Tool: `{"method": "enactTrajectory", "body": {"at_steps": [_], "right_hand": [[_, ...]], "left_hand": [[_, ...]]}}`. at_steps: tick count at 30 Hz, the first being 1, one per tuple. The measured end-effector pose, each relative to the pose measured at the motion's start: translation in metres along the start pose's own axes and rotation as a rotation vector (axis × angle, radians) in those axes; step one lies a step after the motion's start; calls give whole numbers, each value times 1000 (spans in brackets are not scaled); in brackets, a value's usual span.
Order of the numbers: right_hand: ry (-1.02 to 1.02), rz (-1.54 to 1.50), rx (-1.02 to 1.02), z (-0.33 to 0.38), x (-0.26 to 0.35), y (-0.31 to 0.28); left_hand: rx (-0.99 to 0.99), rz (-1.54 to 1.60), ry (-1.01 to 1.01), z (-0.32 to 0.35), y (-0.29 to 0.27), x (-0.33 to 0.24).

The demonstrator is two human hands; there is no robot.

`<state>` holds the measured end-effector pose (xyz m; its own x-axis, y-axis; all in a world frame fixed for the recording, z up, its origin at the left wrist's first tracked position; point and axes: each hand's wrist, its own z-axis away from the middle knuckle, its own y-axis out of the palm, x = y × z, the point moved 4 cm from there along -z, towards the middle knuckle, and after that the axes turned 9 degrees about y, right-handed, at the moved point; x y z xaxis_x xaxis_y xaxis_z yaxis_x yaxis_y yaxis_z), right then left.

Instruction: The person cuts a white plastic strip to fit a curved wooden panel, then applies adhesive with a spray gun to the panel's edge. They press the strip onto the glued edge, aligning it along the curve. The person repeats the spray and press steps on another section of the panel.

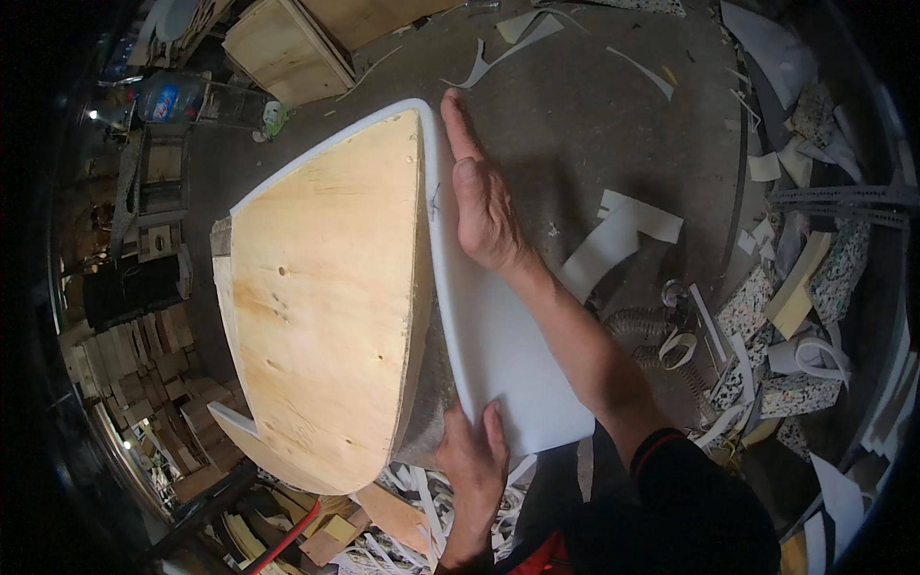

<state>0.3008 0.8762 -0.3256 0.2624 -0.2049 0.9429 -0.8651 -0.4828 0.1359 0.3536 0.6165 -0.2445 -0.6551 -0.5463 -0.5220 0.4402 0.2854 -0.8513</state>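
Observation:
A plywood panel [321,287], the pale broad face of a wooden frame with one rounded corner, stands in front of me. White foam sheet [522,364] wraps its far edge and right side; toward me the sheet bends away from the wood, leaving a gap. My right hand [484,206] lies along the outside of the foam near the far corner, fingers stretched out and pressing flat. Lower down, my left hand [474,465] pinches the sheet's near edge, with its thumb on the foam's outer face and the fingers partly hidden on the other side.
Foam offcuts [623,230] lie on the grey floor [565,105]. A coiled hose [642,326] and speckled foam blocks [800,395] are to the right. Wood pieces [144,345] are stacked at left, with a plywood box [283,53] farther back. Shredded white strips [402,551] lie below the panel.

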Motion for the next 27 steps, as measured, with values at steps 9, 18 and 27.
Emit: {"method": "enactTrajectory", "body": {"at_steps": [9, 18, 27], "right_hand": [[-50, 106, 2, -1, 5, 10], [-94, 68, -14, 0, 6, 14], [-127, 120, -41, 2, 1, 18]], "left_hand": [[-2, -15, 3, -1, -3, 12], [9, 49, 20, 1, -9, 16], [-30, 8, 26, -4, -14, 14]]}}
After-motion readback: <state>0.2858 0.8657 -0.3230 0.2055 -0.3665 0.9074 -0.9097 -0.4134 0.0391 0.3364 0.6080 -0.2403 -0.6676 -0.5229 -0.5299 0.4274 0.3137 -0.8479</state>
